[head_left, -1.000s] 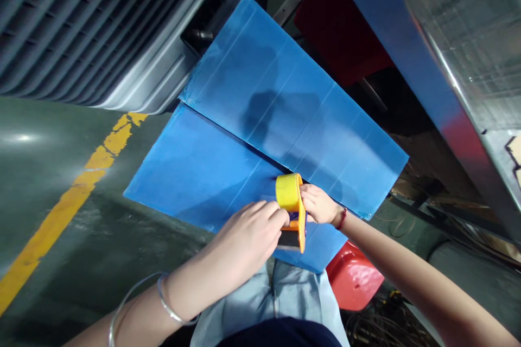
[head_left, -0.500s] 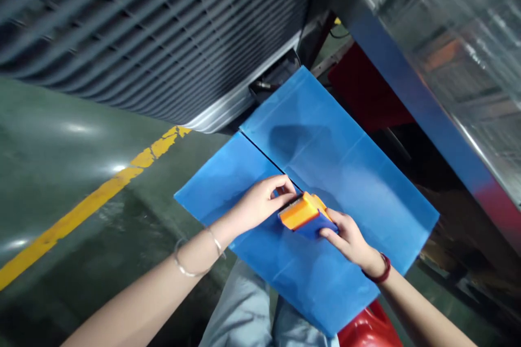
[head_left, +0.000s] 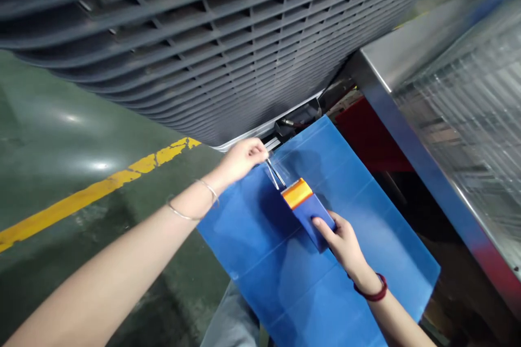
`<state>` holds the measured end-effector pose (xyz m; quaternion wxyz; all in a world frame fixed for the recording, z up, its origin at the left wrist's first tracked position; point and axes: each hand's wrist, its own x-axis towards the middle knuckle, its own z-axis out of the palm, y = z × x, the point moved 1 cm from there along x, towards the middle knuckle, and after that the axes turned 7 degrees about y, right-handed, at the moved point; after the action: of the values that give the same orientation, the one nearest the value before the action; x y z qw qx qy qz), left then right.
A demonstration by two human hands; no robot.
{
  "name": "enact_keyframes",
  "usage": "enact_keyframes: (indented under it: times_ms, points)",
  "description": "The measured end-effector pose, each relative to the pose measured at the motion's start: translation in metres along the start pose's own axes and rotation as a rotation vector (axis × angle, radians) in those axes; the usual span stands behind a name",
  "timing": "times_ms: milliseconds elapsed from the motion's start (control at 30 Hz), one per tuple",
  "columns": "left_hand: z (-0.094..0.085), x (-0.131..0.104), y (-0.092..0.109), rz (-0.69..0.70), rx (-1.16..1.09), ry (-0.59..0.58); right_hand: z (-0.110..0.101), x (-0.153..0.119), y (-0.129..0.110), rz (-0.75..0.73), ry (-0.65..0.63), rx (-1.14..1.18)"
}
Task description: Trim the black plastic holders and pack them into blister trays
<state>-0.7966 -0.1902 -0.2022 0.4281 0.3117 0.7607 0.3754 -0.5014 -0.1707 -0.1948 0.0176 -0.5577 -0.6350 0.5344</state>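
My right hand grips a blue tape dispenser with an orange front part, tilted over a blue board. Up and to the left of the dispenser, my left hand pinches the end of a strip of clear tape. The strip stretches from those fingertips to the dispenser's front edge. Beneath the hands lies the board, and its far corner points toward the grey ribbed surface.
Grey ribbed slats rise beyond the board. A metal frame with clear wrapped material stands at the right. A yellow line crosses the green floor at left. A red panel is behind.
My left hand has moved up and away from the dispenser, and a length of tape now spans between them. The dispenser has turned in my right hand. The camera view has shifted.
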Motion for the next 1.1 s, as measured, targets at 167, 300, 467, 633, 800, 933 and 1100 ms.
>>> enact_keyframes:
  times_ms: [167,300,467,633,800,933,1100]
  points:
    - [-0.018,0.013,-0.009,0.058,0.159,0.227,0.012,0.014,-0.017,0.061,0.006,-0.078]
    - [-0.002,0.01,-0.023,0.128,0.27,0.392,0.024,0.026,-0.028,0.065,-0.005,-0.167]
    - [0.014,0.015,-0.036,0.2,0.345,0.507,0.029,0.034,-0.035,0.069,-0.015,-0.259]
    - [0.021,0.019,-0.041,0.273,0.39,0.59,0.028,0.037,-0.042,0.056,-0.023,-0.284]
    - [0.019,0.021,-0.04,0.339,0.42,0.637,0.031,0.042,-0.052,0.063,-0.041,-0.262]
    - [0.013,0.02,-0.036,0.396,0.434,0.678,0.034,0.047,-0.061,0.051,-0.01,-0.262]
    - [0.009,0.017,-0.032,0.398,0.428,0.7,0.037,0.051,-0.067,0.043,0.004,-0.286]
